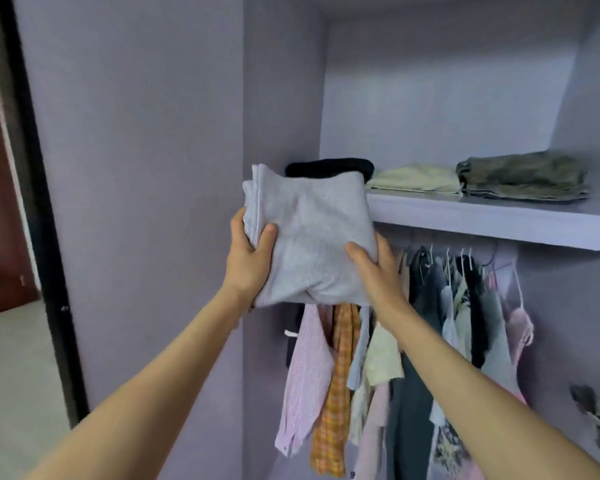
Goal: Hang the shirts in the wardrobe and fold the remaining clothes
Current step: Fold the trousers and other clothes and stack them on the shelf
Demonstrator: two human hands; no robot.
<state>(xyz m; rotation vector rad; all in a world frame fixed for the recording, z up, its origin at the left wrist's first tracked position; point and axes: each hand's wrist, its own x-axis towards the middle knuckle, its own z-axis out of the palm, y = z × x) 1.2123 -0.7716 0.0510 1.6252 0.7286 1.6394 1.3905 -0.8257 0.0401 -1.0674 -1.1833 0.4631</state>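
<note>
Both hands hold a folded pale grey garment point(309, 237) up in front of the wardrobe point(465, 98), near the centre of the view and level with the front edge of the shelf point(499, 220). The left hand point(248, 258) grips the garment's edge at 9 o'clock, thumb pressed on the front and fingers curled behind. The right hand point(374, 268) grips the lower corner at 4 o'clock the same way, thumb on top, the fingers hidden behind the cloth.

Just behind the garment's top edge, at 12 o'clock from it, a black folded item point(329, 167) lies on the shelf. At 2 o'clock from the garment a cream folded piece point(416, 178) rests on the shelf, and just beside that, farther toward 3 o'clock, a folded olive-grey piece point(523, 174), possibly trousers, though the cloth is blurred.

Below the shelf, at 5 o'clock from the hands, clothes hang in a row: a pink striped shirt point(305, 375), an orange checked shirt point(336, 393) touching it, then dark and pale garments point(465, 323) on hangers. A metal door fitting point(593, 414) shows at the far 4 o'clock edge.
</note>
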